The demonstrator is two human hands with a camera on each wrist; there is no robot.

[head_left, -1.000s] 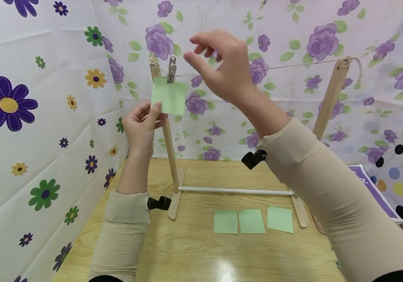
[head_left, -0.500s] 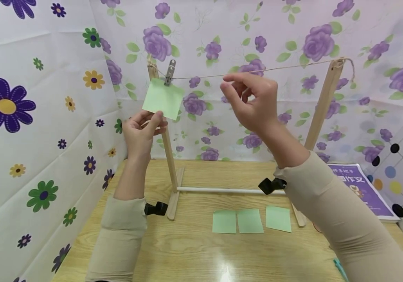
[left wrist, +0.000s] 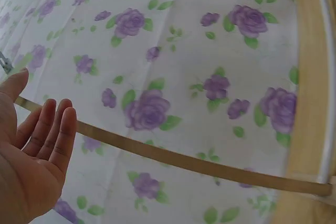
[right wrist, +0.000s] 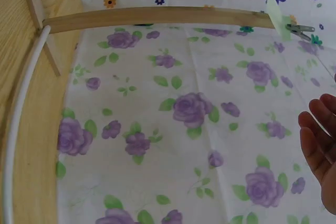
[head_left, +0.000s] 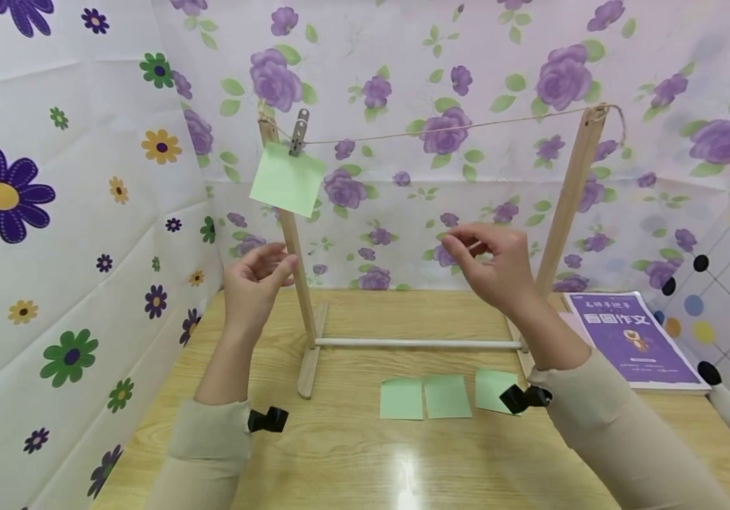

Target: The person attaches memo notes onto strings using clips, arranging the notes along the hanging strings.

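Note:
A pale green sticky note [head_left: 287,178] hangs tilted from the string [head_left: 397,134], held by a metal clip [head_left: 298,133] close to the left wooden post [head_left: 295,262]. Below that note my left hand [head_left: 253,287] is beside the post, fingers loosely bent, holding nothing. My right hand [head_left: 495,265] is in the air left of the right post [head_left: 569,198], its fingers relaxed and nothing between them. In the right wrist view the note [right wrist: 278,17] and clip [right wrist: 300,30] show side-on at the post's top. Three more green notes lie in a row on the table, the middle one [head_left: 447,397] among them.
A white rod [head_left: 416,343] joins the feet of the two posts. At the right lies a purple-covered book [head_left: 636,340] on the wooden table [head_left: 339,467]. Flower-printed cloth [head_left: 378,234] stands behind and to the left.
My left hand has let go of the clipped note and dropped below it. The right hand has moved down and to the right, away from the string. The note now hangs from the clip alone.

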